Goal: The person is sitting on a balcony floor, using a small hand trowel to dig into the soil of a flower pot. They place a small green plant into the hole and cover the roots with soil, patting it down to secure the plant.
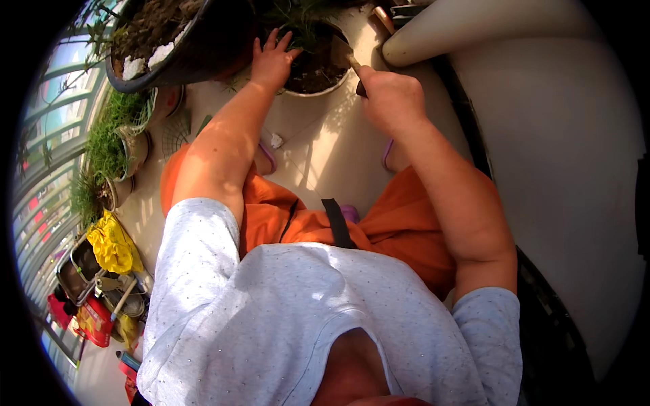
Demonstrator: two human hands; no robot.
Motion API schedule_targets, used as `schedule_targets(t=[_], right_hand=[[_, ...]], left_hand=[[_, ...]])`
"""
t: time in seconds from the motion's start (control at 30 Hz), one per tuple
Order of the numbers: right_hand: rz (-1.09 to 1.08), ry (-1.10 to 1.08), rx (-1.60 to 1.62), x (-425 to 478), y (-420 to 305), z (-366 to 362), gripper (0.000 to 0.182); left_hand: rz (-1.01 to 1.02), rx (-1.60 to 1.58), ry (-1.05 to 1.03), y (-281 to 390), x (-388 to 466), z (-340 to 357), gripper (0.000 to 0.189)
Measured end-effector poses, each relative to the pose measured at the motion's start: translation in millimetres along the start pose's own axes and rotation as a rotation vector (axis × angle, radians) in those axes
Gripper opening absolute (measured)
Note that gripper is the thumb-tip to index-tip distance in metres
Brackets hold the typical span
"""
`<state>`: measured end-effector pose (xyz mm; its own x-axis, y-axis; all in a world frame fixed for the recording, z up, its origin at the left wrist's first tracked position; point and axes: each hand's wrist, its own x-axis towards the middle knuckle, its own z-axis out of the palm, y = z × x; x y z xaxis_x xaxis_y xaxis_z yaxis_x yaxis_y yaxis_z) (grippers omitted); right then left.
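Note:
A round flowerpot with a pale rim (325,92) stands on the tiled floor in front of me, at the top of the view. Dark soil (310,75) fills it, and a feathery green plant (300,26) grows at its far side. Spread over the pot's left edge, my left hand (272,62) has its fingers apart near the foliage and grips nothing. My right hand (395,99) is closed around the handle of a small hand trowel (354,63). The trowel's blade is down at the soil by the right rim; its tip is hard to make out.
A large dark planter (167,76) with soil and white foam pieces looms at upper left. Potted feathery plants (114,134) line the railing, near a yellow plastic bag (114,243). A white crumpled scrap (276,140) lies between my feet. A thick pale cylinder (457,30) is at upper right.

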<state>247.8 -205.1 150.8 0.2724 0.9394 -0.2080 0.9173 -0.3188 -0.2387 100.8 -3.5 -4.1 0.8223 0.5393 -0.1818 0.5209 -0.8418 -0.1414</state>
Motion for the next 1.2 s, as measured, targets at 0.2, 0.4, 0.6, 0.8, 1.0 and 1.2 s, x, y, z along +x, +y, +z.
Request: schedule_targets(t=[0.2,0.4,0.6,0.8,1.0,1.2], right_hand=[[0.088,-0.105,0.04,-2,-9,13,0.016],[0.207,-0.084,0.102,0,-11,-2,0.019],[0.172,-0.129,0.051,3,-12,20,0.02],[0.193,-0.09,0.162,-5,-22,5,0.022],[0.202,-0.097,0.096,-1,-19,2,0.023],[0.206,-0.116,0.099,1,-26,20,0.023]], left_hand=[[-0.013,-0.022,-0.012,1,1,2,0.056],[-0.04,-0.084,-0.015,0,-3,5,0.057],[-0.072,-0.124,-0.045,7,-2,-5,0.063],[-0.085,-0.334,-0.018,0,-4,9,0.065],[-0.081,-0.348,-0.035,-2,-3,15,0.059],[-0.077,-0.346,-0.01,-2,-3,18,0.059]])
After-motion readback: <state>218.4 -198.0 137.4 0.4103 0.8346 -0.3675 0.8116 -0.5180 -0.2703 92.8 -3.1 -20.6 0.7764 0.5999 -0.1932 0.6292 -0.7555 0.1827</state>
